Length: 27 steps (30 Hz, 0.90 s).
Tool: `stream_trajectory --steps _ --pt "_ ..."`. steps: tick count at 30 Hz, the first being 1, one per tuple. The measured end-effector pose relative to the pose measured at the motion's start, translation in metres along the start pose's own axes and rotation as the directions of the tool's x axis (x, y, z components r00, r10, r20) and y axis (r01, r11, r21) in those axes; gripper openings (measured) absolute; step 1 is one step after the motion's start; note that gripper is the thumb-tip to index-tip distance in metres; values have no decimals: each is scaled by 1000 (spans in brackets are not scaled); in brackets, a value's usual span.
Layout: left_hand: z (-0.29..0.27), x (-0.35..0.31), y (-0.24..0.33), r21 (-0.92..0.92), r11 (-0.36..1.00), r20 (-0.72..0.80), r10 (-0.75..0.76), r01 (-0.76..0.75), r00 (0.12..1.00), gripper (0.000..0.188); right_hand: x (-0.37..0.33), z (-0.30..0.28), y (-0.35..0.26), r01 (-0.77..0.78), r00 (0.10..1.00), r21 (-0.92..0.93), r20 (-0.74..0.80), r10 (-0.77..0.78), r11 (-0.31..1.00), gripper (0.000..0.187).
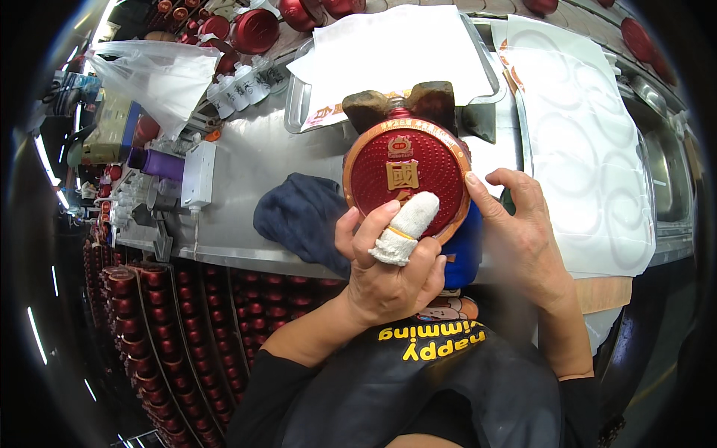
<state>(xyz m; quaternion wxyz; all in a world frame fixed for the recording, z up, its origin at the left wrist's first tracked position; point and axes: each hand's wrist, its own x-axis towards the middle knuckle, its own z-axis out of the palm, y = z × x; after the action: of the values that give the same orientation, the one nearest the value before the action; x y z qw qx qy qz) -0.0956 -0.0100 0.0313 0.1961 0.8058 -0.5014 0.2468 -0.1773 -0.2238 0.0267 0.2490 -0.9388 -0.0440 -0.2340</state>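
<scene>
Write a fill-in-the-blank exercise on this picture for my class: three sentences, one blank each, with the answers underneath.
1. Apart from its yellow band, the finger cover on the person's left hand is ____.
2. In the picture, the crumpled dark blue cloth lies to the ____ of the round red vessel.
3. The large raised characters on the vessel's face are coloured ____.

Missing words: white; left; gold.

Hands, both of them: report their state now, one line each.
Left hand: fingers curled, white finger sleeve over the face of the red disc; grip cannot be told.
Right hand: loosely open, thumb at the disc's copper-coloured rim.
</scene>
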Motion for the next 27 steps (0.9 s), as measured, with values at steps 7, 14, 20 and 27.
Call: stream_trajectory --steps 7,14,20,27 --pt "16 -3 -2 101 993 -55 63 -57 997 19 -1 0 -2 -4 1000 -13 -9 4 1000 78" --pt "3 -7 -6 71 988 -137 149 -141 979 12 -1 -1 -4 2 1000 -18 -7 -2 1000 76" --pt "12 -5 -10 12 997 -3 80 -80 997 32 -1 0 -4 2 1000 2 -16 -2 1000 75" --pt "20 -8 -15 107 984 -83 148 -139 985 23 -3 -1 -4 -23 1000 22 -4 23 999 75"
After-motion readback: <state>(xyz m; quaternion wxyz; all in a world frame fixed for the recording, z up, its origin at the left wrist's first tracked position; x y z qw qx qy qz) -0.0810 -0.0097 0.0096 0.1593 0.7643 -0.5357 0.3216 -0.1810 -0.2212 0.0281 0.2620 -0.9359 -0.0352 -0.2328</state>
